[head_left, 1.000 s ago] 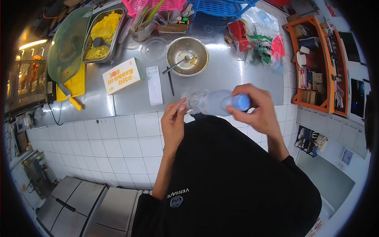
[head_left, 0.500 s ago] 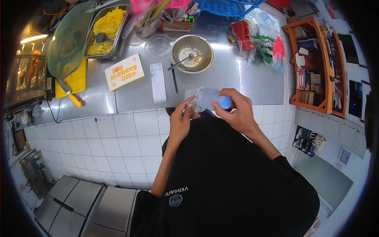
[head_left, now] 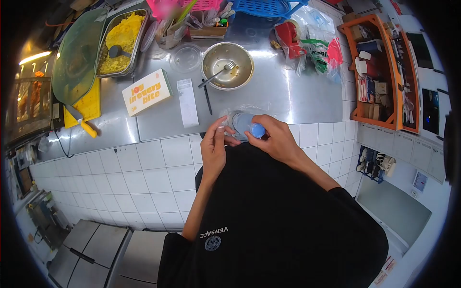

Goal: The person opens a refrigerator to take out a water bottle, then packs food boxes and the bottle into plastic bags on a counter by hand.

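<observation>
At the table's front edge my right hand [head_left: 273, 138] grips a clear bottle [head_left: 243, 119] by its blue cap [head_left: 257, 130]. My left hand [head_left: 216, 146] is closed on a thin clear plastic bag [head_left: 232, 115] at the bottle's lower end. The bag lies around part of the bottle; its exact edge is hard to make out. Beyond the hands stands a steel bowl [head_left: 242, 79] with a fork [head_left: 216, 76] resting in it. A dark stick [head_left: 207, 100] and a printed paper slip [head_left: 188, 103] lie left of the bowl.
A white box [head_left: 147, 92] is at the left, behind it a tray of yellow food [head_left: 126, 36]. A yellow-handled knife [head_left: 80, 120] lies on a yellow board [head_left: 91, 103]. Plastic bags [head_left: 317, 53] are at the back right, baskets at the back, an orange shelf [head_left: 379, 72] at the right.
My right hand has moved left and inward with the bottle, towards my left hand. The bottle now stands more upright, its cap closer to my left hand.
</observation>
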The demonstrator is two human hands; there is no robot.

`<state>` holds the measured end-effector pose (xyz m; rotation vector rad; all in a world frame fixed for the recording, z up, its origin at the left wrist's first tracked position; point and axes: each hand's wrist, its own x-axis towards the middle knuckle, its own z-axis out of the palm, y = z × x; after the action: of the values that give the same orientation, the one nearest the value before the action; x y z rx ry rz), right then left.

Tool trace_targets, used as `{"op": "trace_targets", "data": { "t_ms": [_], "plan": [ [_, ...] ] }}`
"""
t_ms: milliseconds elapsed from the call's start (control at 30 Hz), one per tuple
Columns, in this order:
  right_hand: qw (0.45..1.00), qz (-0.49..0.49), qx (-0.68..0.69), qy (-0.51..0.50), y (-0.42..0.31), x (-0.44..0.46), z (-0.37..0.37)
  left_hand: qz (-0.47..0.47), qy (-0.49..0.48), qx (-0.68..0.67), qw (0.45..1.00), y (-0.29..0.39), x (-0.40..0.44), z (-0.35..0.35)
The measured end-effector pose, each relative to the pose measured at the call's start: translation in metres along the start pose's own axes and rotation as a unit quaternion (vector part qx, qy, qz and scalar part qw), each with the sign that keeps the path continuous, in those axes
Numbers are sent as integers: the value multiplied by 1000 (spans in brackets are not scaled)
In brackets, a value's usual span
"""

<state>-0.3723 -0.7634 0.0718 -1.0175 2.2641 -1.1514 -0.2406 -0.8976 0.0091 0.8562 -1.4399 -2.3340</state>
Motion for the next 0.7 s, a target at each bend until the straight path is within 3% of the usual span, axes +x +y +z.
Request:
{"op": "trace_targets", "data": {
  "t_ms": [267, 367, 467, 567, 600, 700],
  "plan": [
    [999, -36, 5, 2, 4, 4, 10, 17, 8, 9, 1000, 4, -1, -2],
    [997, 42, -13, -65, -10, 5, -3, 26, 10, 11, 1000, 6, -3, 0],
    [994, 15, -38, -97, -24, 7, -30, 33, 9, 20, 999, 9, -5, 0],
    [992, 87, -87, 35, 0, 10, -53, 33, 13, 29, 999, 13, -8, 1],
    [982, 59, -145, 106, 14, 14, -42, 31, 14, 34, 999, 15, -9, 2],
    [967, 221, 59, -109, 70, 13, -33, 27, -10, 8, 1000, 23, -9, 10]
  ]
}}
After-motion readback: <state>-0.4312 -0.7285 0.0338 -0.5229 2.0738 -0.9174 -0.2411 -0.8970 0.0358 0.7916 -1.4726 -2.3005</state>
